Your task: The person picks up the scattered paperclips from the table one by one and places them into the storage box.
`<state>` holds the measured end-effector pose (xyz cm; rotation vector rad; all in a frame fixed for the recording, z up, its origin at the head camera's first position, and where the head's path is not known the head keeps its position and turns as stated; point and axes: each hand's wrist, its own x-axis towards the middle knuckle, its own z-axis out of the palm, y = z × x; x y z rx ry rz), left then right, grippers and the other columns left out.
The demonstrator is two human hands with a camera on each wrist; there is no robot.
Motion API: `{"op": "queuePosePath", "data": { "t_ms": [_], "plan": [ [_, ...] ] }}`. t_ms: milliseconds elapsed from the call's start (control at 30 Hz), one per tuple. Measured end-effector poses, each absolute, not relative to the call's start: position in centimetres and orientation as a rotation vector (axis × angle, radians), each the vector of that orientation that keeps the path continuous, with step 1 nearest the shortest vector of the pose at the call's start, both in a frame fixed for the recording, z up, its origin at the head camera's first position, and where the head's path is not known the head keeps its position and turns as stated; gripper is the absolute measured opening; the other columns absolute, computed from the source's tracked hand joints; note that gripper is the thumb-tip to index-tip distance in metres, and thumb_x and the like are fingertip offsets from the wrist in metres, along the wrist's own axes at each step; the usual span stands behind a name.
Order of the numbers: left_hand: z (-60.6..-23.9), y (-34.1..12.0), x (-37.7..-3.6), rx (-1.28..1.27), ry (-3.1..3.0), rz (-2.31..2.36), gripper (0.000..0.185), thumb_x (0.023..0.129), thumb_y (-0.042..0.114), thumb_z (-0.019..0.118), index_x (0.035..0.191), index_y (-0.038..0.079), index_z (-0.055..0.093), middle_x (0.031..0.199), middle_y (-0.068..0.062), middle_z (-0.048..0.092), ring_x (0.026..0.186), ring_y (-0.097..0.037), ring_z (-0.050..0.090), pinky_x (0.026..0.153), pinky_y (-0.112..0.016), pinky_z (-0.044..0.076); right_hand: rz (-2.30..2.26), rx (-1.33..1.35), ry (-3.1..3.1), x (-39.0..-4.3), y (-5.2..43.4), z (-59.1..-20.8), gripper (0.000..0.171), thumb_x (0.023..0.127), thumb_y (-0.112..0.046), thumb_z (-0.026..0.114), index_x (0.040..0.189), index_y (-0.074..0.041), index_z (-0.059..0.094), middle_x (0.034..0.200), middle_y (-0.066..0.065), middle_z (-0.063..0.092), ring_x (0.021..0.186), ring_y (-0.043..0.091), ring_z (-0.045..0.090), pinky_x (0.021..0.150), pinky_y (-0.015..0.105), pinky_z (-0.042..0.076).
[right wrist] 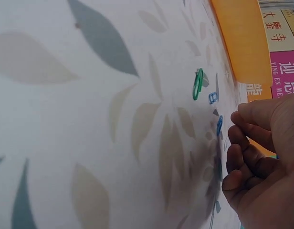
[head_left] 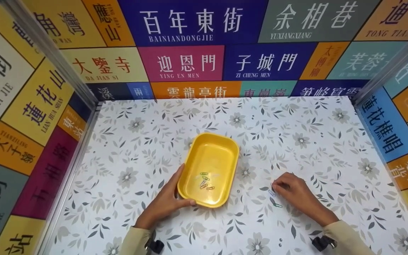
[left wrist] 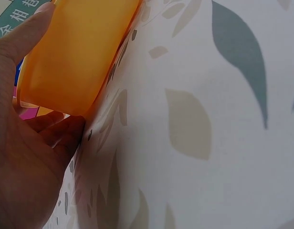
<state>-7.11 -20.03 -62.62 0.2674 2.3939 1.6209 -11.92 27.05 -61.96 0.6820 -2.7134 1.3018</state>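
Observation:
A yellow plastic tray (head_left: 209, 170) stands on the patterned table, with several coloured paper clips (head_left: 204, 181) lying in its near half. My left hand (head_left: 163, 203) holds its near left corner, the thumb on the near rim and the fingers along the left side. To the right of the tray, my right hand (head_left: 296, 194) hovers low, fingers curled and thumb close to the index fingertip. Whether a clip is pinched there is unclear. Close by on the table are a green paper clip (right wrist: 198, 84) and two blue ones, one blue paper clip (right wrist: 219, 125) nearest the fingertips.
Flower-and-leaf paper covers the table (head_left: 129, 148). Sign-printed panels (head_left: 190, 63) rise at the back and along the left and right sides. Each wrist wears a dark strap device (head_left: 156, 246).

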Motion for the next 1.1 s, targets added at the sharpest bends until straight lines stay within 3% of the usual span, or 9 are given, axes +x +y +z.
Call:
{"op": "queuePosePath", "data": {
  "t_ms": [367,567,767,1100],
  "plan": [
    [-62.3,-19.8,-7.0,0.261,2.378,1.644,0.133,0.079,0.051,0.099,0.179,0.034,0.012,0.184,0.004,0.016,0.168,-0.021,0.02,0.135,-0.049,0.016,1.123,0.811,-2.614,-11.7,27.6,-63.2,0.022,0.084,0.008,0.09,0.094,-0.01,0.081,0.096,-0.003,0.071,0.091,0.012,0.063,0.083,0.013,0.046],
    [-62.3,-19.8,-7.0,0.256,2.362,1.659,0.133,0.079,0.05,0.099,0.179,0.034,0.012,0.183,0.006,0.016,0.167,-0.018,0.02,0.135,-0.046,0.016,1.052,0.798,-2.576,-11.6,27.8,-63.6,0.025,0.081,0.008,0.093,0.097,-0.007,0.081,0.101,-0.001,0.071,0.096,0.015,0.063,0.088,0.013,0.046],
    [-62.5,-19.9,-7.2,0.249,2.353,1.659,0.135,0.079,0.051,0.099,0.179,0.028,0.012,0.183,0.01,0.017,0.166,-0.014,0.02,0.135,-0.043,0.017,1.011,0.802,-2.558,-11.5,28.1,-64.1,0.027,0.08,0.008,0.093,0.098,-0.007,0.081,0.101,0.001,0.07,0.097,0.017,0.061,0.089,0.016,0.046],
    [-62.5,-19.9,-7.2,0.247,2.362,1.649,0.135,0.079,0.051,0.099,0.179,0.031,0.012,0.183,0.01,0.016,0.166,-0.014,0.02,0.135,-0.042,0.016,0.955,0.835,-2.532,-11.6,28.5,-64.2,0.025,0.082,0.007,0.093,0.097,-0.008,0.08,0.103,0.002,0.069,0.097,0.017,0.06,0.086,0.021,0.047]
  ]
}}
